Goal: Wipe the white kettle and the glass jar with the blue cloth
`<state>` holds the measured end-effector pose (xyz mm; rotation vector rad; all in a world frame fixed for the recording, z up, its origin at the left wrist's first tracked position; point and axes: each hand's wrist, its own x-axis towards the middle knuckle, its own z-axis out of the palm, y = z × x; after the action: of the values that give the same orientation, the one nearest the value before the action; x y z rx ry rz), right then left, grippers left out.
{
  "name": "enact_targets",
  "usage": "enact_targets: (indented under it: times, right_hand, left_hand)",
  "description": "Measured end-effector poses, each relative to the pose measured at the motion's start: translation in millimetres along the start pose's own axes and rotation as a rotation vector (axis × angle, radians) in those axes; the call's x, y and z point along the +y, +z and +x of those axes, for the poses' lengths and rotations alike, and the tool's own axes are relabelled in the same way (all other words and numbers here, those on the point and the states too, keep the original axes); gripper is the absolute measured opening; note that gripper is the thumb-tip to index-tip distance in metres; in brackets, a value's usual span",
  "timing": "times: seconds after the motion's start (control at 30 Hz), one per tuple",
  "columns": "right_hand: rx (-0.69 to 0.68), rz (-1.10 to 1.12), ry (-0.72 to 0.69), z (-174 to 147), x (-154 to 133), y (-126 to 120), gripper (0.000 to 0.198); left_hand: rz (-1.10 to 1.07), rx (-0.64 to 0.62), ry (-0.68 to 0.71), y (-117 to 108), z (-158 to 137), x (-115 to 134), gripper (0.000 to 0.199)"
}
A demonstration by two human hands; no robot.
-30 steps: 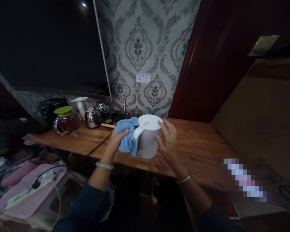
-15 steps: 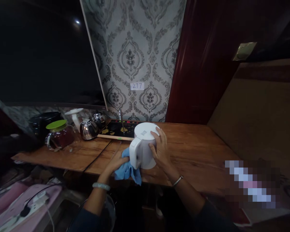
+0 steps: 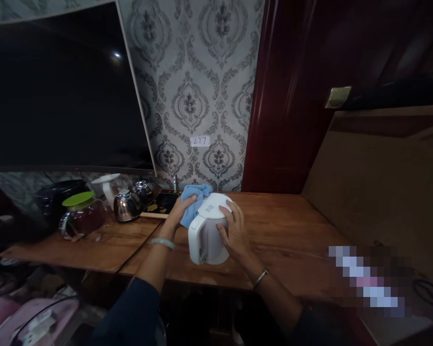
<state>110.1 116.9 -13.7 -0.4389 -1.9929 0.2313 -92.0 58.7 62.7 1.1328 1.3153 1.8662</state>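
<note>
A white electric kettle stands near the front edge of the wooden table, its handle turned toward me and to the left. My right hand grips it from the right, fingertips on the lid and thumb against the body. A light blue cloth is bunched in my left hand, at the far left side of the kettle's lid. My left fingers are partly hidden by the cloth.
Left of the kettle lie a black tea stove panel, steel pots and a glass pitcher with a green lid. A black cord crosses the table. A large cardboard box borders the right.
My left hand has moved the cloth up and away from me, from beside the kettle's handle to the lid's far left side. My right hand stays on the kettle.
</note>
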Motion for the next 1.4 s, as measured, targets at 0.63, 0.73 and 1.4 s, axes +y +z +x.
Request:
enact_targets:
  times: [0.63, 0.73, 1.4]
  right_hand:
    - [-0.029, 0.056, 0.032, 2, -5, -12, 0.053]
    - [0.033, 0.158, 0.051, -4, -34, -31, 0.059]
    - [0.053, 0.153, 0.094, 44, -18, -88, 0.066]
  left_hand:
    - [0.14, 0.68, 0.096, -32, -111, -5, 0.039]
    - [0.215, 0.724, 0.256, -16, -144, 29, 0.04]
    - [0.497, 0.458, 0.391, 43, -119, 0, 0.042]
